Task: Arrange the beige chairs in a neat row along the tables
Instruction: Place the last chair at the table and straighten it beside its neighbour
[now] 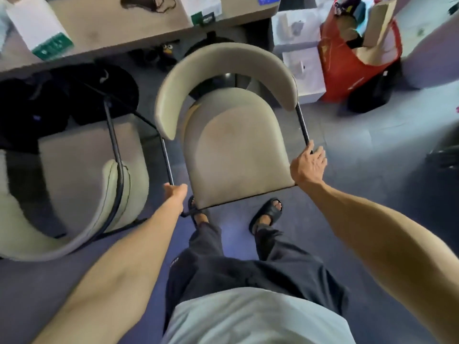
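Beige chair (pixel 238 145) held tipped in front of the body, backrest toward the table (pixel 139 33), seat front over the feet, apparently off the floor though legs hidden. Left hand (pixel 175 192) curled round the black frame tube at the seat's left side; right hand (pixel 308 165) wrapped round the right tube, fingers pressed together. Second beige chair (pixel 74 184) just beside on the left, dark clothing draped over it. Risks from here, judged only: frame catching that neighbour's black tube on a leftward swing; seat edge or a hidden leg dropping on toes in open sandals (pixel 267 214); backrest knocking the table edge if pushed in too far; red bag (pixel 357 58) and white boxes (pixel 305 70) on the right crowding the turn. Image blurred, so exact clearance unclear.
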